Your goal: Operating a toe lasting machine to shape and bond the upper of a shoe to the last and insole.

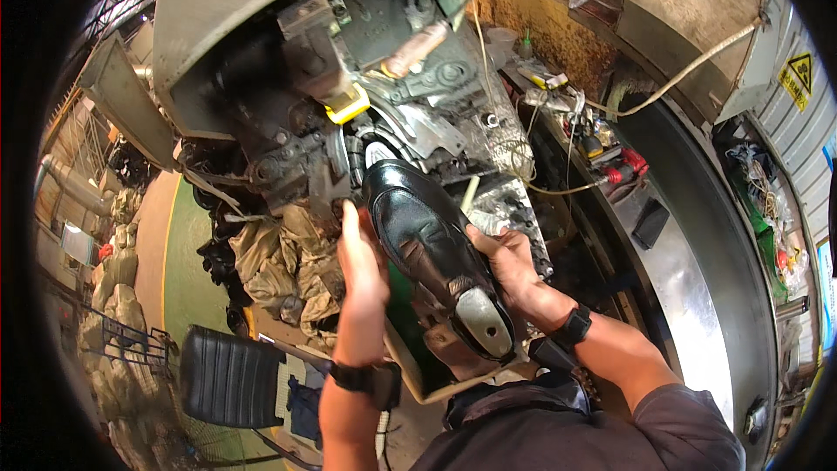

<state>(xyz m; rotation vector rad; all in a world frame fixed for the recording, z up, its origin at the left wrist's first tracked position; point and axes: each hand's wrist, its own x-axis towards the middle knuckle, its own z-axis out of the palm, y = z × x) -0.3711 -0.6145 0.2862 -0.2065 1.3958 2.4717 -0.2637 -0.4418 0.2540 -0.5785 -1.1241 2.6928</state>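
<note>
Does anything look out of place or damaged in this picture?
The beige cloth-like heap beside the machine looks untidy: crumpled and loosely piled. The black shoe between the left hand and right hand shows no obvious damage.

My left forearm [349,423] rises almost straight, my left hand [364,266] edge-on with its foremost digit stretched ahead. My right forearm [621,353] slants inward; my right hand [516,269] is closed in a grip, thumb [480,241] forward, fingers partly hidden.
</note>
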